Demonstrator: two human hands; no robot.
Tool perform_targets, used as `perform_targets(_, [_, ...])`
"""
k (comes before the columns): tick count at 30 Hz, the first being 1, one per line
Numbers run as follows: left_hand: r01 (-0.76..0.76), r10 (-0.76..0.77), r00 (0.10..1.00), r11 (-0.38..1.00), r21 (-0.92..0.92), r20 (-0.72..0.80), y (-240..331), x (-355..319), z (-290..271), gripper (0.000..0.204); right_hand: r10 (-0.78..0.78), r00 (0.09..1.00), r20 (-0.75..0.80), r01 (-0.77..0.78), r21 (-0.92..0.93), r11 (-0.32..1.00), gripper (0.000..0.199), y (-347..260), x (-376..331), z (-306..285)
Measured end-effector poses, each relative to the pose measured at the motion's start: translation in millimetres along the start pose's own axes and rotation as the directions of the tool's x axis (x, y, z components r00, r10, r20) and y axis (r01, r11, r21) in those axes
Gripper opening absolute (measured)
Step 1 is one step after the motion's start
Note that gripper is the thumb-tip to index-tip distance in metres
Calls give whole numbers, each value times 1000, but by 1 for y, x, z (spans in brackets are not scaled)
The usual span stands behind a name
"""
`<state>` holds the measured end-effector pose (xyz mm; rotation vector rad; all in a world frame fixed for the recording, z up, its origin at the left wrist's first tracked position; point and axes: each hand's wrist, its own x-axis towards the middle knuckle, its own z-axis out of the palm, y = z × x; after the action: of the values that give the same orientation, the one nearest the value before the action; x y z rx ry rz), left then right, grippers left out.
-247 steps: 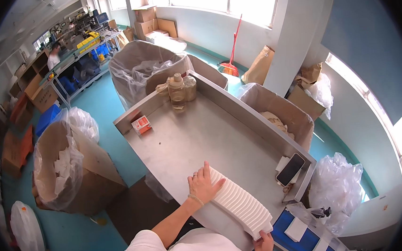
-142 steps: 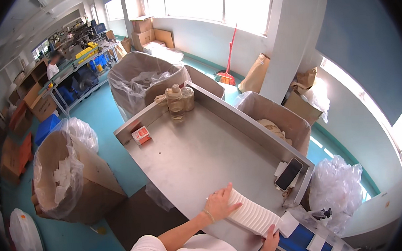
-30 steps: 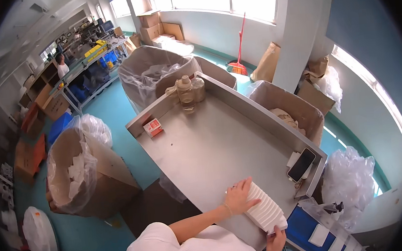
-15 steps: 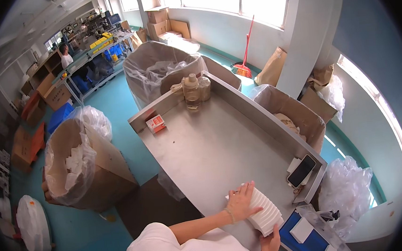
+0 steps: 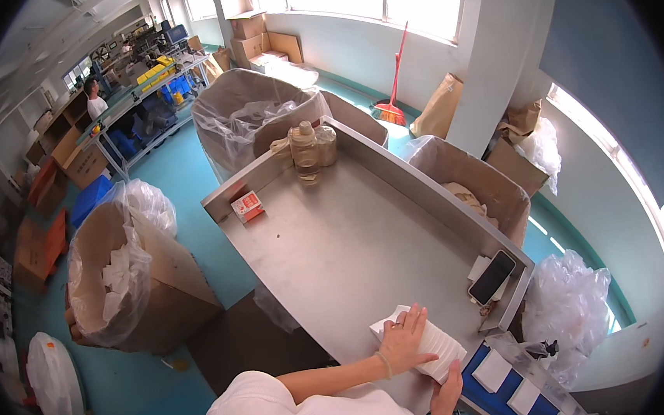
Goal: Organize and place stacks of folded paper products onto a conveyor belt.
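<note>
A row of white, flat, paper-like pieces [image 5: 446, 344], packed side by side, lies on the near end of the metal table [image 5: 335, 246]. My left hand [image 5: 407, 343] rests on top of it with fingers stretched out and the thumb toward the right end. At that near right end, my right hand [image 5: 446, 392] has its fingers against the row, gripping its edge; part of its grip is hidden. Right of my hands, white rectangular pieces [image 5: 492, 370] lie on a blue conveyor belt [image 5: 483, 398].
A phone [image 5: 492, 277] lies by the table's raised right rim. At the far end stand a bottle [image 5: 305, 153] and a small red-and-white box [image 5: 247, 207]. Large lined cartons [image 5: 175, 290] flank the table, and clear plastic bags [image 5: 566, 310] are heaped to the right.
The row, arched and fanned before, now lies straighter and flatter under my hands. More of the white pieces on the blue belt shows. The view has shifted slightly.
</note>
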<state>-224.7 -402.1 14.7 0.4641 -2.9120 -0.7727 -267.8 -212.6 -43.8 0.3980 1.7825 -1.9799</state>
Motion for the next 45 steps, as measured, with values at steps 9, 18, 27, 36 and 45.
perform_targets(9, [-15, 15, 1000, 999, 31, -6, -5, 3, 3, 101, 33, 999, 14, -36, 299, 954, 27, 23, -2, -34])
perform_targets(18, [-71, 78, 992, 995, -68, 100, 14, -2, 5, 103, -249, 966, 75, 253, -51, 966, 38, -6, -13, 13])
perform_targets(27, [-97, 91, 990, 994, 55, 109, 20, -5, 8, 108, 124, 966, 227, -188, 289, 939, 37, -6, -31, 7])
perform_targets(36, [-119, 119, 991, 993, -14, 63, 16, -3, 13, 85, 130, 991, -32, -115, 294, 949, 38, -13, -10, -16])
perform_targets(45, [-89, 93, 992, 995, -48, 82, 22, -6, 9, 89, 4, 965, 261, -99, 351, 931, 41, -11, -18, 11])
